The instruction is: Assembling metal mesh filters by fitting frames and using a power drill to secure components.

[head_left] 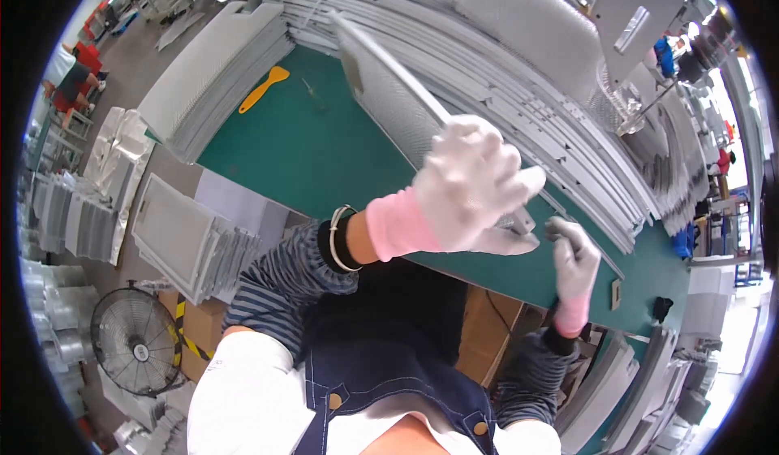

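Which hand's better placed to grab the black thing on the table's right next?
Probably the right hand: it's nearer the black thing, while the left hand holds the panel.

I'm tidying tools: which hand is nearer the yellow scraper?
Left: the left hand is at the gray panel, right of the yellow scraper; the right hand is farther right.

Bright; glare far right; edges fisheye-bent.
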A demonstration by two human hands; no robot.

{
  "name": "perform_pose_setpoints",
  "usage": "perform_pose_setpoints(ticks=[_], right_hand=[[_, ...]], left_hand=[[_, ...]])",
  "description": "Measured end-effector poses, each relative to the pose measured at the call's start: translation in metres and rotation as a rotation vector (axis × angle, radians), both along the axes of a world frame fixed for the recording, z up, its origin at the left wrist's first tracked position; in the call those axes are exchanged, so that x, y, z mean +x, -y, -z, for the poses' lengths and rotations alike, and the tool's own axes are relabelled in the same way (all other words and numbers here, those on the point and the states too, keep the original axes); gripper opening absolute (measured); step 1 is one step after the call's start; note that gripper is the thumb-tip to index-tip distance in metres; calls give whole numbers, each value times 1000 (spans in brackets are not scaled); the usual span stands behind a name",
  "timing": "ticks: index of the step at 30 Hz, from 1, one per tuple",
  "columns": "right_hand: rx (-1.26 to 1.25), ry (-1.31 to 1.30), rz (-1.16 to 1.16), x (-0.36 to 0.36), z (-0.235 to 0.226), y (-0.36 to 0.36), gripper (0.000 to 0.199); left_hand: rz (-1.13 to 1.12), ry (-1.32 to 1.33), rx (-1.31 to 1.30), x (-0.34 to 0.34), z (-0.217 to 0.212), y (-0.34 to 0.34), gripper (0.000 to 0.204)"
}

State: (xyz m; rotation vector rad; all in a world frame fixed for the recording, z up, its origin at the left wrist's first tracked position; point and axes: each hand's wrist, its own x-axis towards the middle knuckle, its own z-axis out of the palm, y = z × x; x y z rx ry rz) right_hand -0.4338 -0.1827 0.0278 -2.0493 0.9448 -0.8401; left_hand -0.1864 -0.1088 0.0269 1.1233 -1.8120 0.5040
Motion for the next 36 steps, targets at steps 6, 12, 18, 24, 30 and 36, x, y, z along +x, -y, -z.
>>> perform_pose_setpoints(ticks=[6,12,18,24,30,36], right_hand=[[62,-1072,736,-111,72,70,36],[-212,-792,769,-118,133,84,30],[379,130,155,-56,14,43,34],[-176,119,63,3,-121,9,29],[-532,-566,-383,34,-113,-2,24],[-800,-460,-373,39,-131,-6,26]], left_hand=[[10,-25,66,-2,-13,-2,53],[-57,-29,-64,-8,-5,8,37],[-79,-43,-168,-13,7,30,35],[-68,-8,-157,-13,6,38,29],[-39,-33,-123,-16,7,42,29],[-67,-11,-164,-12,7,37,34]])
